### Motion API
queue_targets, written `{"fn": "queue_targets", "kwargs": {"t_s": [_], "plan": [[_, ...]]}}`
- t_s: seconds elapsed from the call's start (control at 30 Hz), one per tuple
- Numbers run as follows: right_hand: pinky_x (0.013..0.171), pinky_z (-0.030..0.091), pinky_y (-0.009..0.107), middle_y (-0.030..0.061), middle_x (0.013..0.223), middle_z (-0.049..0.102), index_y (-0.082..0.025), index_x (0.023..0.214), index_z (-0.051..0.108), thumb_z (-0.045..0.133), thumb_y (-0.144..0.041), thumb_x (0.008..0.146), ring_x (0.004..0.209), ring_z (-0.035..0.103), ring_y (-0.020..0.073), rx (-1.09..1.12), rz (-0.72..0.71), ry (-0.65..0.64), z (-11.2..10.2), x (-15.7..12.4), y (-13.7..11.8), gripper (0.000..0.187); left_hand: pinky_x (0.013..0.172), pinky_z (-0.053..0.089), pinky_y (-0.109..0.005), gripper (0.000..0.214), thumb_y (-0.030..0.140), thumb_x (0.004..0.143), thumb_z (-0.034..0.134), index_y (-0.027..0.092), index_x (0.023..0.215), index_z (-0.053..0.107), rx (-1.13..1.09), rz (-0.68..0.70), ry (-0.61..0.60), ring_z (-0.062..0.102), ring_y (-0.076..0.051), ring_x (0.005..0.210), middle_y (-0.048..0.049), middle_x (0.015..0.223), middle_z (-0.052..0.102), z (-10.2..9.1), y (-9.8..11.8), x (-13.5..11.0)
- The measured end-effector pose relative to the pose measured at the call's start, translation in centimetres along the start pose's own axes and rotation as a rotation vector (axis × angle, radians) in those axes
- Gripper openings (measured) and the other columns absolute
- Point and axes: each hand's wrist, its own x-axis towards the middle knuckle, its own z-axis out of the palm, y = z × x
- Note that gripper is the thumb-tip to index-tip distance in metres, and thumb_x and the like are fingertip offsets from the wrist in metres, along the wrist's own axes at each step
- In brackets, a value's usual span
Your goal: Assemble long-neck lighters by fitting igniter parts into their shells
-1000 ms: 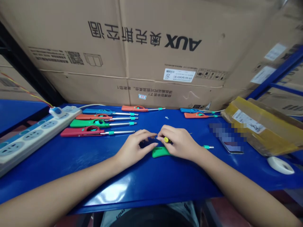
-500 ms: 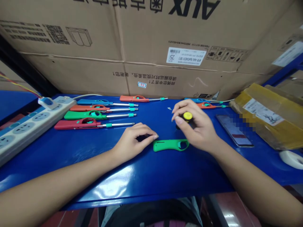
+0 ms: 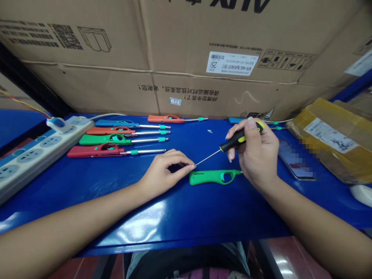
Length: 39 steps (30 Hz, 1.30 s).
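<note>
Green lighter (image 3: 207,178), centre: nozzle end hidden behind right hand (image 3: 260,153). Tiny item (image 3: 194,166), left fingers (image 3: 185,170): too small to identify. Phone (image 3: 294,162), right: partly pixelated. Power strip (image 3: 37,149): cut by left edge.

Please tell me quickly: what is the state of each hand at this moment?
Left hand: closed in a pinch at the tip of the screwdriver; whether it holds something small cannot be told.
Right hand: closed, holding the screwdriver.

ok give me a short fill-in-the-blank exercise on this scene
The right hand holds a black-and-yellow ____.
Its metal shaft points to the fingertips of the ____ hand.
The utility lighter nearest the person has a ____ body.
In the row by the power strip, the front lighter is ____.

Missing words: screwdriver; left; green; red.
</note>
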Motion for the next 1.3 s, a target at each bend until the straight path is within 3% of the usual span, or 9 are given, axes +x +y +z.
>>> {"fn": "queue_targets", "kwargs": {"t_s": [0.57, 1.3], "plan": [[0.037, 0.046, 0.022, -0.0015, 0.076, 0.064, -0.024, 0.083, 0.056, 0.058, -0.053, 0.095, 0.044, 0.056, 0.0084, -0.078, -0.038, -0.010, -0.07, -0.21, 0.48, 0.031, 0.076, 0.055, -0.031, 0.013, 0.030, 0.091, 0.069, 0.019, 0.091, 0.077, 0.024, -0.003, -0.015, 0.068, -0.017, 0.080, -0.0056, 0.088, 0.076, 0.06, 0.08, -0.01], [0.036, 0.047, 0.021, -0.0012, 0.077, 0.066, -0.024, 0.083, 0.057, 0.060, -0.052, 0.095, 0.044, 0.057, 0.0078, -0.062, -0.056, -0.013, -0.08, -0.28, 0.51, 0.030, 0.075, 0.053, -0.028, 0.007, 0.023, 0.089, 0.072, 0.019, 0.089, 0.077, 0.039, 0.015, -0.009, 0.066, -0.015, 0.079, -0.0031, 0.085, 0.075, 0.12, 0.03, -0.07]]}}
